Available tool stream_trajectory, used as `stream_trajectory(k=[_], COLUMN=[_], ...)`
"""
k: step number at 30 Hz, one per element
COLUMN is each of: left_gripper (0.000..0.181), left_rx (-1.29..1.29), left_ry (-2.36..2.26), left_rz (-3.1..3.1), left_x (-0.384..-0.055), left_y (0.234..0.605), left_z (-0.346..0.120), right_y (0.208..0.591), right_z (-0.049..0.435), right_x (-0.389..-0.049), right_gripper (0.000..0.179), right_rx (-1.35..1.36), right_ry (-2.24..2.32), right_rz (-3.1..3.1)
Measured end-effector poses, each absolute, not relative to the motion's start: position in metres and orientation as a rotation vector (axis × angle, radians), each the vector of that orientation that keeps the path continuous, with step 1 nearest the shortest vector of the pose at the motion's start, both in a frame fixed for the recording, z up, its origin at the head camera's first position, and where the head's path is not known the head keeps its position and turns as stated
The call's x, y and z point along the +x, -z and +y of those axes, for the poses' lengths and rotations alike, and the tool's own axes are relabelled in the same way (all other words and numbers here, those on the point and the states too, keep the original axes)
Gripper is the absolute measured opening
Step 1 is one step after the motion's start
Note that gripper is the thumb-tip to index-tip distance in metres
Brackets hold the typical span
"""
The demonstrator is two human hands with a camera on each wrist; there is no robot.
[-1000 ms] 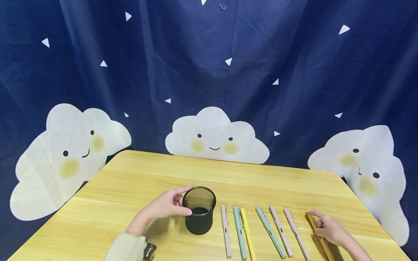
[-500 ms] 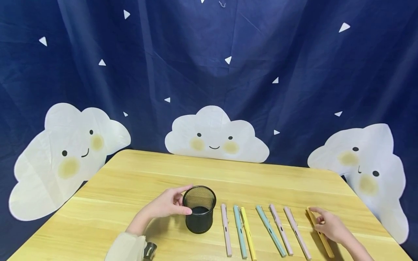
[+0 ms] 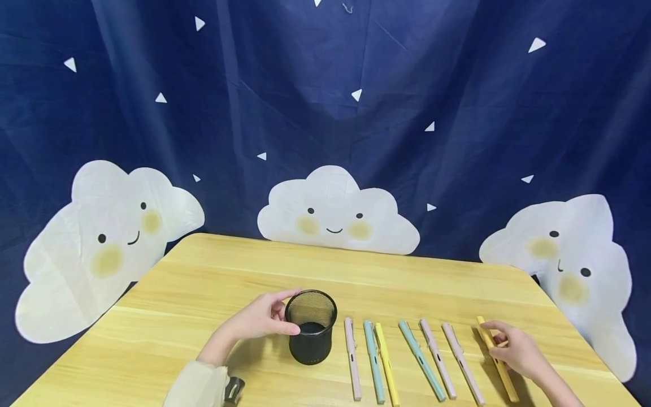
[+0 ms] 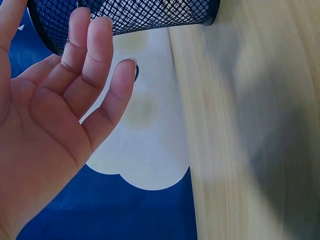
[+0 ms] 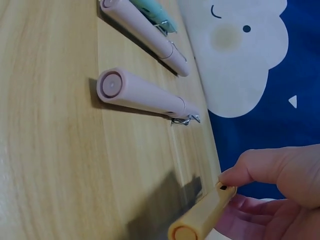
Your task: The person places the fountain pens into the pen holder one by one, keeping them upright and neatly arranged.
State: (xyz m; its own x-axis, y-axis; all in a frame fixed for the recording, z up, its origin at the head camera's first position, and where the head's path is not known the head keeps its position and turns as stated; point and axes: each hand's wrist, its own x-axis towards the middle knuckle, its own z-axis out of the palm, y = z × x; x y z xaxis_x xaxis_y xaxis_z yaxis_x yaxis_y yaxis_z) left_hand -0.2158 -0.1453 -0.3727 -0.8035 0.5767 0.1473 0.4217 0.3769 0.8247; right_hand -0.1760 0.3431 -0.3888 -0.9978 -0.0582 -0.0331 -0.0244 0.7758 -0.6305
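In the head view, my left hand (image 3: 258, 317) grips the rim of a black mesh pen cup (image 3: 311, 349) from its left side, thumb at the front. The cup stands upright with nothing in it. The left wrist view shows the mesh wall (image 4: 155, 14) beside the curled fingers. At the right of the table, my right hand (image 3: 520, 351) pinches an orange-yellow pen (image 3: 504, 380) between thumb and fingers. Its shadow lies on the wood beside it, and its blunt end (image 5: 187, 231) faces the right wrist camera, apparently tilted off the table.
Between the hands lie several capped pens: a lilac pen (image 3: 351, 359), a teal pen (image 3: 373, 362), a yellow pen (image 3: 387, 367), another teal pen (image 3: 421, 362) and two more lilac pens (image 3: 462, 364). Behind the wooden table (image 3: 325, 271) hangs a blue cloud-print curtain (image 3: 305, 113).
The orange-yellow pen has shifted slightly away from me and its far end has risen, with my right hand closing more firmly on it. My left hand and the cup have stayed put.
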Motion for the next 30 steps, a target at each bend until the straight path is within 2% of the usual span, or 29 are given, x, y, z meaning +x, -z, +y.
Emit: stream_trajectory(k=[15,30], left_gripper=[0.076,0.077], left_rx=[0.908,0.902], left_ry=[-1.451,-1.417], left_rz=[2.422,2.45], left_x=[-0.2144,-0.2151], left_y=[0.3756,0.3723], left_z=[-0.1451,-0.1456], right_y=[0.3884,0.3866], right_z=[0.3459,0.3432], right_x=[-0.1765,-0.1767], right_gripper=[0.052,0.054], right_rx=[0.052,-0.004], right_ry=[1.16,1.322], right_rz=[2.872,2.802])
